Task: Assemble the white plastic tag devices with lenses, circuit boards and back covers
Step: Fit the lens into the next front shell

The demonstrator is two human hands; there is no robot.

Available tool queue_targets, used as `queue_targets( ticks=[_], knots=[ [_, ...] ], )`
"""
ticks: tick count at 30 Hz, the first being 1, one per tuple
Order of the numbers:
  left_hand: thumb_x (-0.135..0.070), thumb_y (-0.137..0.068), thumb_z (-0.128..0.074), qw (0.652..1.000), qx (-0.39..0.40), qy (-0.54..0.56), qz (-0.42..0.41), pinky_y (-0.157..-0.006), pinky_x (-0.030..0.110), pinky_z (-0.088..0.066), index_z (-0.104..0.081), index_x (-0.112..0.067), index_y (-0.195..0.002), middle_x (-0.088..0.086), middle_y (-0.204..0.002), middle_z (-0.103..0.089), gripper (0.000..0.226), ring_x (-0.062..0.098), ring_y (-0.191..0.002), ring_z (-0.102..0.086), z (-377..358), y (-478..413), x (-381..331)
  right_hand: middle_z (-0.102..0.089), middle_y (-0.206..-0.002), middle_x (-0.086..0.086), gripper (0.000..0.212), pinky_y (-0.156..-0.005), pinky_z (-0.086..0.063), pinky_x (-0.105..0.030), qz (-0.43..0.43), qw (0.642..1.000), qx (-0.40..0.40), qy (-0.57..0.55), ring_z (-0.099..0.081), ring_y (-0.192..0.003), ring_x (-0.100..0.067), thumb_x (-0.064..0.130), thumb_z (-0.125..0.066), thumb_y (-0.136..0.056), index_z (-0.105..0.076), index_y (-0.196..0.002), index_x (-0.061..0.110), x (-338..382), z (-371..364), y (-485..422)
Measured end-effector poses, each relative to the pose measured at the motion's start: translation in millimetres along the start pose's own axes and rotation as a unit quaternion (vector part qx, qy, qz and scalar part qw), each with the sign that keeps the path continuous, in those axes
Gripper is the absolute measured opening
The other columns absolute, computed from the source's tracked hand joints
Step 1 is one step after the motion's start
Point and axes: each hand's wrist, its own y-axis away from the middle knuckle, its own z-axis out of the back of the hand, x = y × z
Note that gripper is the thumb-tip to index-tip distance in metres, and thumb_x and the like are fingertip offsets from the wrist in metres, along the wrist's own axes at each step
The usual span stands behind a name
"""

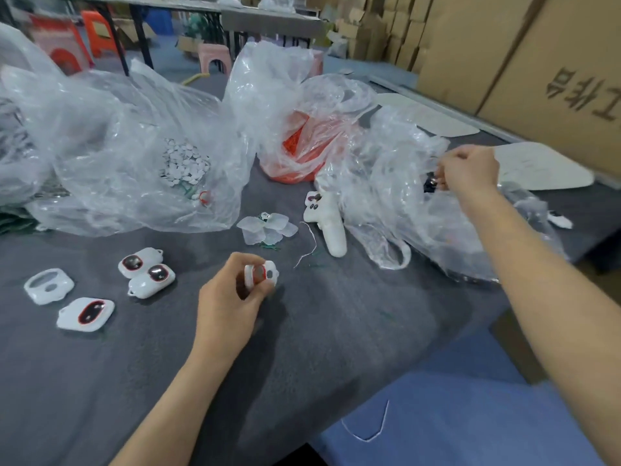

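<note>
My left hand (pixel 232 297) holds a white tag device (pixel 260 274) with a red-rimmed lens, just above the grey table (pixel 336 331). My right hand (pixel 468 173) reaches into a clear plastic bag (pixel 396 196) at the right and pinches a small dark shiny part (pixel 433 181). On the left lie three white tags with red-rimmed lenses (pixel 132 263) (pixel 158 274) (pixel 90 311) and an empty white shell (pixel 48 285). Several translucent lens pieces (pixel 265 227) lie in the middle.
A large clear bag (pixel 134 156) holds small white discs (pixel 184 161). An orange bag (pixel 302 153) sits behind it. A white game-controller-shaped object (pixel 327 216) lies by the right bag. Cardboard boxes (pixel 504 62) stand at the back right. White boards (pixel 544 166) lie near them.
</note>
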Motion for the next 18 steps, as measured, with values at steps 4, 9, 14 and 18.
queue_targets(
  ticks=[4,9,14,18],
  knots=[
    [-0.008,-0.084,-0.071,0.994,-0.015,0.1,0.033,-0.064,0.007,-0.047,-0.061,-0.034,-0.089,-0.017,-0.083,-0.067,0.028,0.007,-0.067,-0.07,4.6,-1.6,3.1,-0.063,-0.114,-0.022,0.025,-0.087,-0.048,-0.034,-0.016,0.962,0.152,0.226,-0.059,-0.102,-0.033,-0.003,-0.05,-0.087,-0.064,-0.107,-0.009,-34.6,-20.6,-24.1],
    [-0.008,-0.088,-0.065,0.993,-0.025,0.112,0.038,-0.06,0.004,-0.043,-0.062,-0.032,-0.093,-0.02,-0.084,-0.067,0.025,0.005,-0.063,-0.069,6.5,-2.4,5.1,-0.055,-0.119,-0.022,0.034,-0.099,-0.038,-0.037,0.003,0.912,0.186,0.366,-0.05,-0.12,-0.037,0.009,-0.041,-0.098,-0.053,-0.127,-0.004,-35.1,-39.1,-28.9],
    [-0.01,-0.09,-0.063,0.995,-0.025,0.093,0.017,-0.063,0.011,-0.049,-0.062,-0.042,-0.102,-0.013,-0.076,-0.069,0.033,0.007,-0.058,-0.067,3.5,-1.5,6.9,-0.052,-0.132,-0.021,0.036,-0.098,-0.04,-0.041,0.031,0.884,0.214,0.414,-0.051,-0.119,-0.038,0.014,-0.045,-0.097,-0.05,-0.13,-0.001,-29.8,-45.9,-38.9],
    [-0.018,-0.088,-0.065,0.994,-0.03,0.105,0.019,-0.067,0.01,-0.047,-0.058,-0.048,-0.106,-0.019,-0.081,-0.071,0.036,0.001,-0.067,-0.065,5.7,-2.8,9.0,-0.05,-0.134,-0.022,0.038,-0.101,-0.039,-0.042,0.019,0.88,0.217,0.422,-0.049,-0.121,-0.039,0.014,-0.045,-0.098,-0.047,-0.133,0.0,-30.2,-46.0,-38.0]
  ],
)
